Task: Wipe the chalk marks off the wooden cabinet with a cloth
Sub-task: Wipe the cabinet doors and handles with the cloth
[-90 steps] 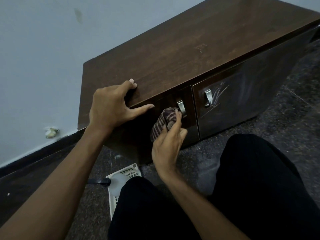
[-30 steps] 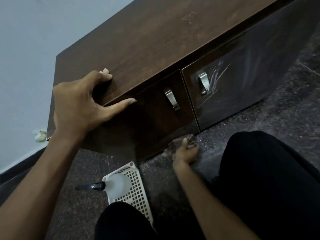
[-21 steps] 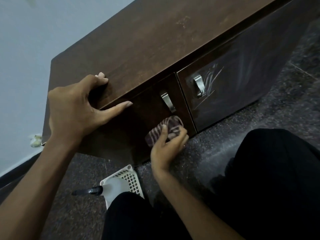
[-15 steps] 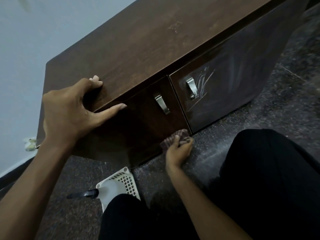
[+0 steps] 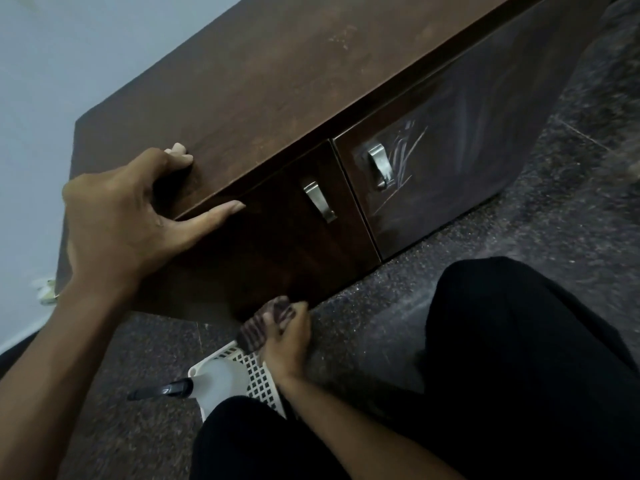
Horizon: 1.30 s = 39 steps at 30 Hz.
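The low dark wooden cabinet (image 5: 277,81) stands against the wall, with two doors and metal handles. White chalk marks (image 5: 405,157) streak the right door around its handle (image 5: 379,164). The left door (image 5: 294,237) looks free of marks. My left hand (image 5: 128,216) grips the cabinet's top front edge, fingers on top and thumb along the door. My right hand (image 5: 285,341) holds a bunched striped cloth (image 5: 263,323) down at the left door's bottom edge, close to the floor.
A white perforated plastic basket (image 5: 256,375) lies on the dark speckled floor (image 5: 519,220) by my knee, with a spray bottle (image 5: 214,382) with a black nozzle in it. My black-trousered legs fill the lower right. A pale wall is at the left.
My right hand with the cloth has swept up and down over the left door and now sits lower and further left, at its bottom edge. The left hand has kept its grip.
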Each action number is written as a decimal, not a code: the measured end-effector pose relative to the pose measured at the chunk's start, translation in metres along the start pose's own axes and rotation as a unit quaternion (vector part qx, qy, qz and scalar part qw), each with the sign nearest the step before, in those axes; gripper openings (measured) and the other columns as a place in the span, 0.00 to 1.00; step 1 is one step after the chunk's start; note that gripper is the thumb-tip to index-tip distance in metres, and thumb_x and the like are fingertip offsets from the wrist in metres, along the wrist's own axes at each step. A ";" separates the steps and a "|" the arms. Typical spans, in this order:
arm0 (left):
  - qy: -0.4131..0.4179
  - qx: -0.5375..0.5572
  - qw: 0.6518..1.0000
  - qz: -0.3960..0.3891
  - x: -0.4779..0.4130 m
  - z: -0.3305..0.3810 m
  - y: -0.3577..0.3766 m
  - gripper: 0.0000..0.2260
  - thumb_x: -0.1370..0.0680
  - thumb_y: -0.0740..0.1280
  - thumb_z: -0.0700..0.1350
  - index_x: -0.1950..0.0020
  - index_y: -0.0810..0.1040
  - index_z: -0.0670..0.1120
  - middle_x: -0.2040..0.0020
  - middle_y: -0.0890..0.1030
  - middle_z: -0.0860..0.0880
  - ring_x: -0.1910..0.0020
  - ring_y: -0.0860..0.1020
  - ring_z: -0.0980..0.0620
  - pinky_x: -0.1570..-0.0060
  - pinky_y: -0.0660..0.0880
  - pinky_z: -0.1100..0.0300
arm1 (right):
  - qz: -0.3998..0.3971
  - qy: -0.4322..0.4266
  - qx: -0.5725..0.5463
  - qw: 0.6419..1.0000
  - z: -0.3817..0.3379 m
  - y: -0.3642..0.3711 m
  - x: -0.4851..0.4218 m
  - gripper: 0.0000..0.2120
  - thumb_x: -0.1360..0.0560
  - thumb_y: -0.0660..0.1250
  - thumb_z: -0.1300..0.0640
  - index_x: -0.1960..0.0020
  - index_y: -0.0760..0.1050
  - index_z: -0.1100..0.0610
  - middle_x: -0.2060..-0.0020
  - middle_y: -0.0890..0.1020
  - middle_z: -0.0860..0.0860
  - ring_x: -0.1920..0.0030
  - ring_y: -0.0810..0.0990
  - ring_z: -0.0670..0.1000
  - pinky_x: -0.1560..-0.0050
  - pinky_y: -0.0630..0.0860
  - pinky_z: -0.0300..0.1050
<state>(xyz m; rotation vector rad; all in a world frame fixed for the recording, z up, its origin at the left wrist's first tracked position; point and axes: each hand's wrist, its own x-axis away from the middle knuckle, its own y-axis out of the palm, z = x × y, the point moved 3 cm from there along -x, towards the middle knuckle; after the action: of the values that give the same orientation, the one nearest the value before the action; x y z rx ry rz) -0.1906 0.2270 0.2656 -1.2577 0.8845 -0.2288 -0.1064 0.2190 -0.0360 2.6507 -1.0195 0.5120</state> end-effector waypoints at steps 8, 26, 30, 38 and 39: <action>-0.014 -0.002 1.000 -0.007 -0.001 -0.003 0.000 0.35 0.30 0.69 0.72 0.38 0.80 0.45 0.37 0.78 0.54 0.40 0.78 0.54 0.35 0.66 0.72 | 0.213 0.108 -0.141 0.961 -0.021 -0.059 -0.049 0.11 0.23 0.70 0.54 0.49 0.71 0.59 0.55 0.80 0.54 0.53 0.82 0.57 0.50 0.80 0.54; 0.026 -0.015 0.999 0.018 -0.003 0.006 -0.004 0.31 0.31 0.71 0.68 0.43 0.83 0.43 0.41 0.84 0.46 0.45 0.83 0.47 0.46 0.80 0.50 | 0.269 -0.262 -0.089 0.922 -0.180 -0.121 -0.041 0.17 0.25 0.72 0.55 0.43 0.80 0.66 0.52 0.79 0.54 0.49 0.81 0.49 0.46 0.79 0.43; 0.032 -0.025 0.999 0.024 -0.004 0.006 -0.004 0.31 0.31 0.70 0.68 0.44 0.83 0.43 0.42 0.84 0.45 0.47 0.84 0.46 0.50 0.81 0.50 | 0.285 -0.171 -0.106 0.937 -0.163 -0.123 -0.044 0.08 0.24 0.71 0.57 0.59 0.76 0.58 0.58 0.76 0.52 0.58 0.76 0.40 0.50 0.78 0.46; 0.030 -0.026 0.999 0.027 -0.004 0.006 -0.003 0.30 0.31 0.71 0.68 0.45 0.83 0.44 0.42 0.84 0.46 0.47 0.84 0.47 0.51 0.81 0.49 | 0.258 -0.108 -0.107 0.954 -0.176 -0.124 -0.041 0.13 0.23 0.69 0.51 0.64 0.72 0.51 0.55 0.76 0.51 0.59 0.77 0.45 0.53 0.78 0.45; 0.032 -0.026 0.999 0.026 -0.004 0.006 -0.003 0.30 0.31 0.71 0.68 0.45 0.83 0.44 0.42 0.84 0.46 0.47 0.85 0.47 0.51 0.81 0.49 | 0.250 -0.104 -0.114 0.956 -0.180 -0.122 -0.038 0.14 0.22 0.69 0.50 0.64 0.72 0.54 0.54 0.75 0.50 0.60 0.76 0.45 0.54 0.78 0.44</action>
<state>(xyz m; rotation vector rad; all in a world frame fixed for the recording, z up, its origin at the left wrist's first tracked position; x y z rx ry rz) -0.1880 0.2322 0.2706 -1.2792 0.9817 -0.2067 -0.0908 0.3936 0.0980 2.2678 -1.7158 0.1897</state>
